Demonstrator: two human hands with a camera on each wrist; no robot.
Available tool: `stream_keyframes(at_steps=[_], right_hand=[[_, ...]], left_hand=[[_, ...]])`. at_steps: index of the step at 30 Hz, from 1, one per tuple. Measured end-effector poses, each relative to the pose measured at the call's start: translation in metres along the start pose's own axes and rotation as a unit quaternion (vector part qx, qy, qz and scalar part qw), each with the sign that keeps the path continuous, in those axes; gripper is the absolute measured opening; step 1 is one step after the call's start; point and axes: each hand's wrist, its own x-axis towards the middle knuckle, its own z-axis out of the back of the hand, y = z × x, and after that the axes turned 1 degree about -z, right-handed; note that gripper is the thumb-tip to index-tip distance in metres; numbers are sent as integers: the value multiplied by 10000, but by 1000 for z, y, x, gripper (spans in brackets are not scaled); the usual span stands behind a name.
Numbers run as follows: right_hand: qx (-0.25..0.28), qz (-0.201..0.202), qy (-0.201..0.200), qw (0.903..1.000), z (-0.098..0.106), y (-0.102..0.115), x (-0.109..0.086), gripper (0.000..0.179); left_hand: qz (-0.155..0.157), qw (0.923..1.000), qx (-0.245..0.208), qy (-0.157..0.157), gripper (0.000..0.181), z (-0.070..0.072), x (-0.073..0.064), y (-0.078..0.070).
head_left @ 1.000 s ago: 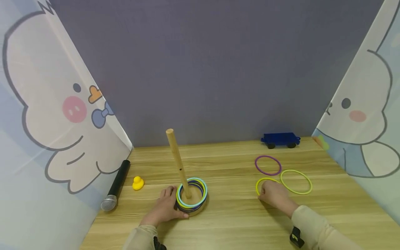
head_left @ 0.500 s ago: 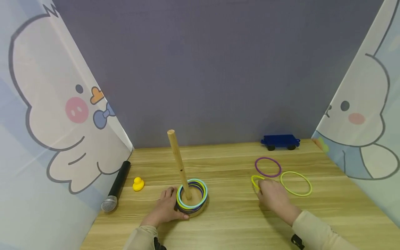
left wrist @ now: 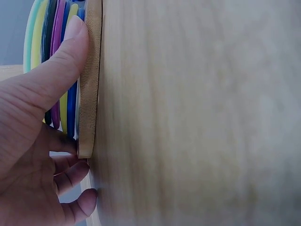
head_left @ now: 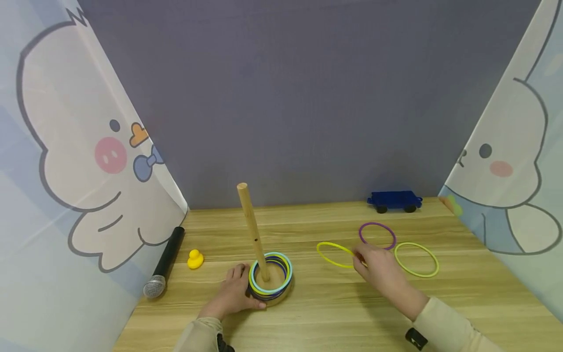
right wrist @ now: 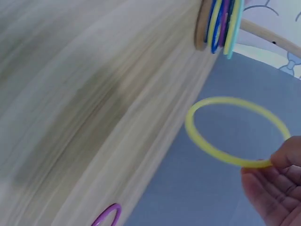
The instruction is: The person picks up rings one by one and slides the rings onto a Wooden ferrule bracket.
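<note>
A wooden peg (head_left: 250, 220) rises from a round wooden base (left wrist: 89, 108), leaning slightly in the head view. Several rings are stacked round its foot, a light blue ring (head_left: 290, 268) uppermost. My left hand (head_left: 235, 293) grips the base at its left side, thumb in front across the stack's edge and fingers curled behind. My right hand (head_left: 380, 269) pinches a yellow ring (right wrist: 189, 123) by its near edge, thumb against fingers. That ring is held above the table, tilted, to the right of the peg. Its gripped edge is partly hidden by the fingers.
A purple ring (head_left: 360, 232) and a lime ring (head_left: 411, 243) lie beyond and right of my right hand. At the back right stands a blue toy wagon (head_left: 394, 199). A yellow duck (head_left: 195, 260) and a microphone (head_left: 164, 261) lie on the left. Printed panels and a grey wall enclose the table.
The yellow ring has been picked up off the table by my right hand and has swung out to the left toward the peg. My left hand keeps its hold on the base.
</note>
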Motion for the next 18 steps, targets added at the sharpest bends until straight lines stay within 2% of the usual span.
stream_keyframes(at_steps=[7, 11, 15, 18], right_hand=[[657, 181, -99, 9976, 7, 16, 8, 16], [1435, 100, 31, 9896, 11, 27, 14, 17], [2365, -297, 424, 9702, 17, 38, 21, 14], [3173, -687, 743, 9429, 21, 46, 29, 9]], left_hand=[[-23, 10000, 23, -8, 118, 0, -1, 0], [-12, 10000, 65, -33, 118, -1, 0, 1], [-40, 9999, 85, -79, 118, -2, 0, 1], [-41, 9999, 68, -87, 118, -2, 0, 1]])
